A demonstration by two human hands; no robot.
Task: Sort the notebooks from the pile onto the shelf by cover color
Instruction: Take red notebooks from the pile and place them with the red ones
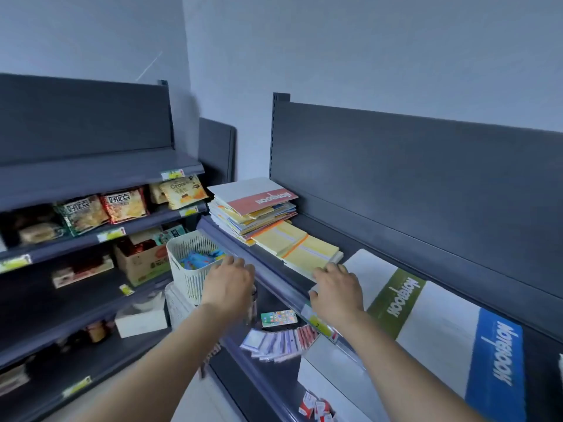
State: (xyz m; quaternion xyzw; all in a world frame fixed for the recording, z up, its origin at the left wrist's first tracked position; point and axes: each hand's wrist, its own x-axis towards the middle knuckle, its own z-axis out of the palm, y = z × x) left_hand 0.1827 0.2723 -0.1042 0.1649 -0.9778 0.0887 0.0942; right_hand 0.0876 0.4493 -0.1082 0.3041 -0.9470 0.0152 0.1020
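Observation:
A mixed pile of notebooks (253, 210), topped by one with a red band, sits at the far left end of the top shelf (274, 278). Beside it lies a stack of yellow notebooks (300, 248). Farther right lie a green-banded notebook (396, 303) and a blue-banded notebook (496, 360). My right hand (336, 292) rests on the near corner of the yellow stack and the green-banded notebook's left edge, fingers bent. My left hand (228, 284) hovers at the shelf's front lip with fingers relaxed, holding nothing.
A white slotted basket (189, 266) with blue items stands just left of my left hand. A phone (278, 317) and a fan of small cards (278, 341) lie on the lower shelf. Snack packets (100, 213) fill the left shelving unit.

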